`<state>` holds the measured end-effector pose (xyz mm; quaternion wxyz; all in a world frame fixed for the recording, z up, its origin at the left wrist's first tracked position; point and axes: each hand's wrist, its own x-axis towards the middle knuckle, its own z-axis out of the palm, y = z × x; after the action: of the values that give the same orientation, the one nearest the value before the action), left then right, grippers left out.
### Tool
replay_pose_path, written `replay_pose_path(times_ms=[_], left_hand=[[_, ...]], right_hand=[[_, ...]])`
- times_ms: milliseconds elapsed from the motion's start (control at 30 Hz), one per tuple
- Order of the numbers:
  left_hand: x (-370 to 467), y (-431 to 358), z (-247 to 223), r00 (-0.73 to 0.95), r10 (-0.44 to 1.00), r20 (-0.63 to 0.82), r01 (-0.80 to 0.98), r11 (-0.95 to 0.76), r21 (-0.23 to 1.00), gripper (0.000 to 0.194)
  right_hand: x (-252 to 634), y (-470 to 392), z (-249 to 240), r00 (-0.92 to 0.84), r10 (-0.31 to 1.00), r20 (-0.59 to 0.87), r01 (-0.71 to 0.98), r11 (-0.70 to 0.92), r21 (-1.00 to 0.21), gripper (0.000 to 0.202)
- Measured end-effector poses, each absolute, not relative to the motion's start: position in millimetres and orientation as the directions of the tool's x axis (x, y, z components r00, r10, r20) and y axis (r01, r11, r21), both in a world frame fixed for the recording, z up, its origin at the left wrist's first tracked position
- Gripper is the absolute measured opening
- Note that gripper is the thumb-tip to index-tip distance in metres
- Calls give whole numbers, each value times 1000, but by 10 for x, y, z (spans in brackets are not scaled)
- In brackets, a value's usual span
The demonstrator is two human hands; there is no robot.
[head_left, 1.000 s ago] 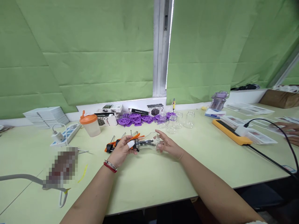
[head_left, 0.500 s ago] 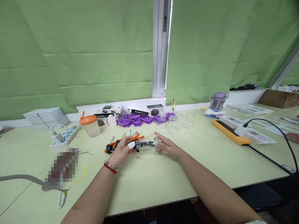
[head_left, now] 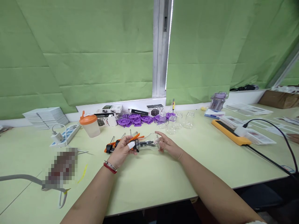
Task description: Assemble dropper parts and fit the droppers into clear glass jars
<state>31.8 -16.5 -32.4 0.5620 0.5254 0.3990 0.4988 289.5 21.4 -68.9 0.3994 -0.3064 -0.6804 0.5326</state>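
A clear glass jar (head_left: pixel 148 142) lies on its side between my hands, with a dark rod inside it. My right hand (head_left: pixel 171 146) is curled around the base of the jar. At the other end, my left hand (head_left: pixel 121 151), with a white wrap on its thumb, grips the black cap (head_left: pixel 134 145) at the jar's neck. An orange handle piece (head_left: pixel 137 136) shows above the left fingers. Left of this hand lie more black-and-orange tops (head_left: pixel 109 148) with metal rods, partly covered by the hand.
Several clear glass jars (head_left: pixel 188 120) stand behind, beside a heap of purple plastic parts (head_left: pixel 128 120). An orange-lidded cup (head_left: pixel 91 127) and a white power strip (head_left: pixel 70 134) are on the left. To the right lies an orange power strip (head_left: pixel 230 132) with a black cable.
My right fingers have shifted slightly at the jar's base. The left hand and the jar stay almost where they were.
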Motion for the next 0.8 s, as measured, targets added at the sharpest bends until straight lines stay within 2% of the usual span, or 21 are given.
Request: replay_pose_path(times_ms=[300, 467, 633, 800], left_hand=[[296, -164, -319, 181, 980, 81, -156, -53, 986, 40], [303, -167, -320, 188, 979, 77, -137, -52, 989, 40], [327, -183, -297, 192, 979, 69, -131, -45, 990, 39], [307, -170, -318, 189, 978, 86, -132, -62, 989, 38]], right_hand=[[2901, 164, -674, -543, 805, 239, -99, 221, -970, 80], [2888, 169, -656, -492, 846, 207, -29, 222, -975, 79], [2896, 181, -648, -507, 842, 187, -6, 213, -977, 68], [2895, 158, -670, -551, 813, 189, -95, 163, -982, 84]])
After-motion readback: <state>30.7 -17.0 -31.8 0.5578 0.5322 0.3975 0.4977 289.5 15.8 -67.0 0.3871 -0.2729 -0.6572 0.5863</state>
